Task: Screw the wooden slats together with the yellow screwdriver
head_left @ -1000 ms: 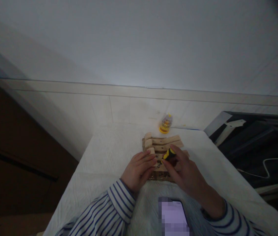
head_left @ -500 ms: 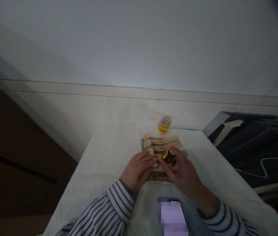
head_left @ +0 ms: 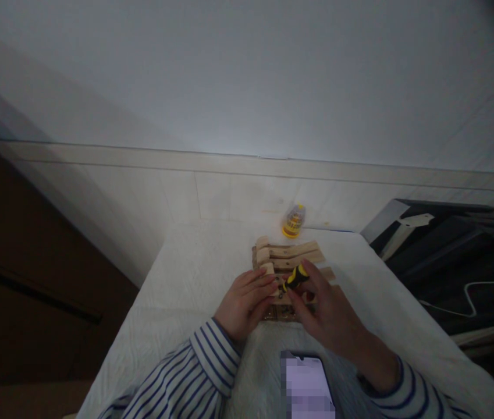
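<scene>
My right hand (head_left: 329, 311) grips a small black and yellow screwdriver (head_left: 297, 277) between thumb and fingers. Its lower end points down and left at the wooden pieces; the tip is too small to make out. My left hand (head_left: 244, 299) is closed on a light wooden piece (head_left: 268, 268), its fingers laid over the top and the thumb at the near side. Several flat wooden strips (head_left: 292, 251) with dark holes or screws lie side by side on a brown base (head_left: 279, 313). Both hands hide part of these strips.
A clear bottle-shaped container with a yellow base (head_left: 292, 222) stands behind the wood, near the wall (head_left: 229, 195). A phone (head_left: 310, 381) lies close to my body. White cloth (head_left: 172, 279) covers the table. Dark panels and a white cable (head_left: 469, 297) are at right.
My right hand has shifted slightly right and down, its grip changed on the screwdriver so more of the tool shows. My left hand has stayed in place.
</scene>
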Demonstrator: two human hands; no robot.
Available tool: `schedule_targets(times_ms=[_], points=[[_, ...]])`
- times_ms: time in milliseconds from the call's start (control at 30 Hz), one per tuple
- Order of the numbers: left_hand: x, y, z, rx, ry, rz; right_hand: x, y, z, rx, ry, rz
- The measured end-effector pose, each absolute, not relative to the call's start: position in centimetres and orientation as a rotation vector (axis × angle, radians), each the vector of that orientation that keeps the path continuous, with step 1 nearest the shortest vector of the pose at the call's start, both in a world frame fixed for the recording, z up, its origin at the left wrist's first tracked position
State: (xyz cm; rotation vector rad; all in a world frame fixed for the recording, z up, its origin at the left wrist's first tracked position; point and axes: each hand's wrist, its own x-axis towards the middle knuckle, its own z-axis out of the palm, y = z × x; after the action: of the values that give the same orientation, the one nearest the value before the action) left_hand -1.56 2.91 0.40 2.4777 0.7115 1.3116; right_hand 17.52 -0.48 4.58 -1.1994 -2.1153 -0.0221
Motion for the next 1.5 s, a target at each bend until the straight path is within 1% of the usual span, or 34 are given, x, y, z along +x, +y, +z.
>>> schedule_targets(times_ms=[900, 1200, 1500], points=[[-1.6, 3.0, 0.3, 2.504, 0.72, 1.313, 17.5, 0.1, 4.0, -1.386, -1.972, 0.03], [-1.6, 3.0, 0.3, 2.497, 0.719, 1.34, 17.7, -0.3, 5.3, -1.303, -2.031, -0.052], [-1.6, 3.0, 0.2, 2.5, 0.71, 1.321, 17.7, -0.7, 5.8, -1.203, -2.102, -0.012]])
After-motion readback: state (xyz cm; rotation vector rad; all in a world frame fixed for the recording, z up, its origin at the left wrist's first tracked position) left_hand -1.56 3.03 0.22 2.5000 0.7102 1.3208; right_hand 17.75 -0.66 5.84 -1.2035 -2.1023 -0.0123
